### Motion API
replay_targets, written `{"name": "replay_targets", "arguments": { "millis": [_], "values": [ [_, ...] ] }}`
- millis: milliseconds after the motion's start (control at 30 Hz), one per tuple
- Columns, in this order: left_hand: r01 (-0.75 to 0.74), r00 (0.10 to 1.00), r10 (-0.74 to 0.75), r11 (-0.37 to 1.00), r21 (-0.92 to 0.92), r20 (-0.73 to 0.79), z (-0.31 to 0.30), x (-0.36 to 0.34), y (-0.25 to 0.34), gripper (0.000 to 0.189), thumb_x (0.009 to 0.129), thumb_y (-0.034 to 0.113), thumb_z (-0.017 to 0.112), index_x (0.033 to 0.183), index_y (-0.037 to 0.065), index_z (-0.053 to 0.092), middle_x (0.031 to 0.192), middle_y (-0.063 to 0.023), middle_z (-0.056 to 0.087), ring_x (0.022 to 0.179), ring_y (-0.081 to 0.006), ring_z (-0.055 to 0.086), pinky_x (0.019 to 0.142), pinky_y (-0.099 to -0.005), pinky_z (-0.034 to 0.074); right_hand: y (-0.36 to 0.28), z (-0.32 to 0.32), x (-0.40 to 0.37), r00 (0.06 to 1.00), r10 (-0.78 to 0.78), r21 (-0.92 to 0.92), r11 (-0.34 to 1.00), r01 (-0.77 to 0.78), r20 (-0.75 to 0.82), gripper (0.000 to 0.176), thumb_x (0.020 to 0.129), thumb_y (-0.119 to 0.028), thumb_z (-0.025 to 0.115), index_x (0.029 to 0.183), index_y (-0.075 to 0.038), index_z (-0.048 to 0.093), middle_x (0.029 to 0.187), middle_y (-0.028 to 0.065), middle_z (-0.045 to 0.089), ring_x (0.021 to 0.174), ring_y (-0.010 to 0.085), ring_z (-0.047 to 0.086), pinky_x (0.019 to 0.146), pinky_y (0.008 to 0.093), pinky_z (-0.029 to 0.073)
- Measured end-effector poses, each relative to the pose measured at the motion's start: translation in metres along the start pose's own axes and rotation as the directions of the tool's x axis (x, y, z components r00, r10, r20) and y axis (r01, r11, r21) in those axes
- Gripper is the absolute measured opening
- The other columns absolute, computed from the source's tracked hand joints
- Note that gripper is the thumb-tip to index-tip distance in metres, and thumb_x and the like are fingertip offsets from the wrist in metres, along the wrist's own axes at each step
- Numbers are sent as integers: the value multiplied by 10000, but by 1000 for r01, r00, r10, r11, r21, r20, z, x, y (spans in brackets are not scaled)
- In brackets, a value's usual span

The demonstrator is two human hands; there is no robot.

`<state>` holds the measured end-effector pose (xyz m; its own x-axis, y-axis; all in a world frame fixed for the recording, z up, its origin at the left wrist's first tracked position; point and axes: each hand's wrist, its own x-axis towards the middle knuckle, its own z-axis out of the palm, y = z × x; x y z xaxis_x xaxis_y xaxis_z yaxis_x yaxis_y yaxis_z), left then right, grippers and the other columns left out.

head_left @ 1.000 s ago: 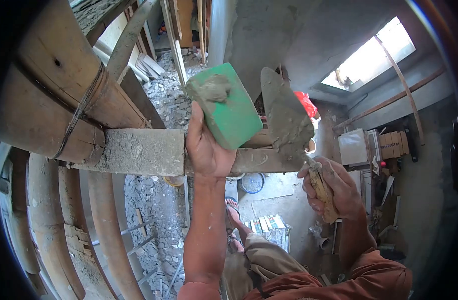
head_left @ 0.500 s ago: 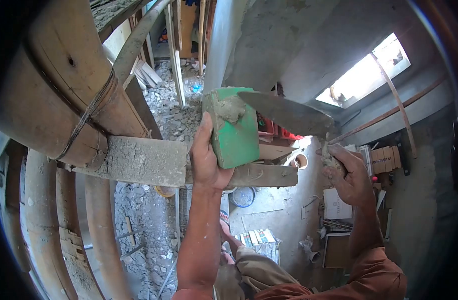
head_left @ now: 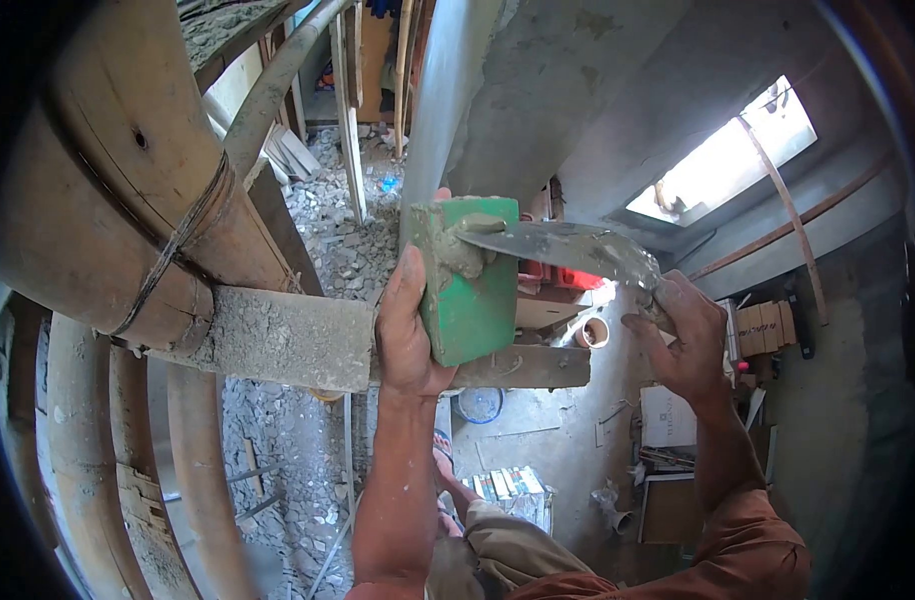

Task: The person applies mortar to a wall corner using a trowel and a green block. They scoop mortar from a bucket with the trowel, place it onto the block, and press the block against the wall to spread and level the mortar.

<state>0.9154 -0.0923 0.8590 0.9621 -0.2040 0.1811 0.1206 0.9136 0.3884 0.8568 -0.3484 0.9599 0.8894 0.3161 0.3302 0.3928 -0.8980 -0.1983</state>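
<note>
My left hand [head_left: 408, 335] is closed around a green plastering float [head_left: 478, 320], its flat green face turned up toward me. A lump of wet grey mortar [head_left: 463, 250] clings to the upper part of that face. My right hand [head_left: 686, 335] grips the handle of a pointed trowel [head_left: 568, 245]. The trowel's blade reaches leftward, its tip at the mortar on the float. Some mortar also sticks to the blade near the handle. Just left of my left hand is the end of a mortar-crusted board [head_left: 288, 335].
Thick bamboo poles [head_left: 128, 215], bound with wire, stand at the left. A wooden beam [head_left: 528, 367] runs behind the float. Far below are rubble [head_left: 343, 240], a bucket [head_left: 478, 403] and stacked boxes [head_left: 763, 325]. A grey wall [head_left: 618, 100] with a bright window opening [head_left: 728, 150] rises to the right.
The trowel has turned over, showing a brighter, mortar-smeared face, and its tip has shifted down and left. The mortar is more spread out. The float sits slightly lower in view.
</note>
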Motion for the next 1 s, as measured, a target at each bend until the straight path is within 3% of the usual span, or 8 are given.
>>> {"name": "replay_targets", "arguments": {
  "millis": [133, 267, 300, 400, 500, 700, 833, 1000],
  "values": [
    [-22, 997, 18, 998, 53, 74, -4, -2, -1, 703, 1056, 394, 425, 1581, 10, 159, 1479, -170, 451, 1344, -256, 481, 1134, -407, 389, 19, 13, 4, 952, -210, -157, 971, 178, -222, 361, 713, -109, 802, 1032, -9, 665, 878, 113, 643, 743, 310, 641, 635, 399, 507],
    [-27, 993, 14, 993, 111, 118, -6, -7, 0, 715, 1048, 391, 440, 1580, 3, 160, 1472, -166, 459, 1324, -259, 498, 1117, -414, 408, 45, 23, 15, 875, -278, -281, 944, 172, -397, 343, 736, -120, 801, 1028, -3, 664, 882, 111, 647, 744, 325, 639, 636, 403, 509],
    [-60, 985, 44, 994, 93, 165, -6, -3, -2, 715, 1048, 391, 440, 1580, 3, 160, 1472, -166, 459, 1324, -259, 498, 1117, -414, 408, 52, 24, 21, 857, -269, -264, 951, 163, -441, 328, 753, -121, 795, 1030, -3, 665, 872, 117, 645, 744, 328, 637, 637, 405, 507],
    [-45, 998, 46, 999, -27, 35, -10, -5, -6, 693, 1047, 398, 444, 1571, 13, 203, 1467, -160, 469, 1323, -268, 503, 1104, -429, 427, 49, 10, 45, 840, -196, -198, 974, 108, -506, 261, 808, -130, 771, 1011, -8, 660, 845, 136, 637, 738, 323, 633, 643, 408, 505],
    [15, 992, -27, 995, -98, -125, -19, -6, -11, 656, 1044, 409, 452, 1553, 40, 266, 1474, -149, 472, 1324, -273, 506, 1098, -438, 441, 62, 1, 71, 847, -87, -187, 982, -15, -525, 227, 832, -152, 765, 962, -20, 634, 838, 135, 633, 700, 305, 632, 638, 376, 510],
    [12, 993, -29, 990, -140, -118, -15, -7, -10, 654, 1042, 398, 462, 1552, 37, 266, 1468, -149, 474, 1324, -268, 506, 1100, -439, 440, 57, -27, 115, 887, -20, -249, 962, -108, -462, 296, 872, -201, 744, 1089, -39, 624, 918, 145, 675, 758, 310, 682, 666, 366, 537],
    [20, 991, -36, 991, -130, -129, -16, -6, -11, 656, 1042, 395, 464, 1552, 35, 263, 1459, -153, 479, 1309, -267, 520, 1083, -435, 458, 60, -36, 133, 909, -68, -249, 968, -41, -412, 329, 896, -242, 723, 1131, -35, 623, 956, 159, 690, 815, 329, 697, 705, 389, 548],
    [42, 988, -51, 997, -63, -143, -14, -7, -8, 615, 1051, 390, 420, 1557, 70, 278, 1470, -135, 480, 1293, -269, 532, 1081, -442, 458, 58, -46, 146, 942, 46, -266, 954, -140, -333, 369, 904, -304, 713, 1138, -27, 645, 984, 176, 694, 873, 333, 697, 777, 404, 547]
  ]
}}
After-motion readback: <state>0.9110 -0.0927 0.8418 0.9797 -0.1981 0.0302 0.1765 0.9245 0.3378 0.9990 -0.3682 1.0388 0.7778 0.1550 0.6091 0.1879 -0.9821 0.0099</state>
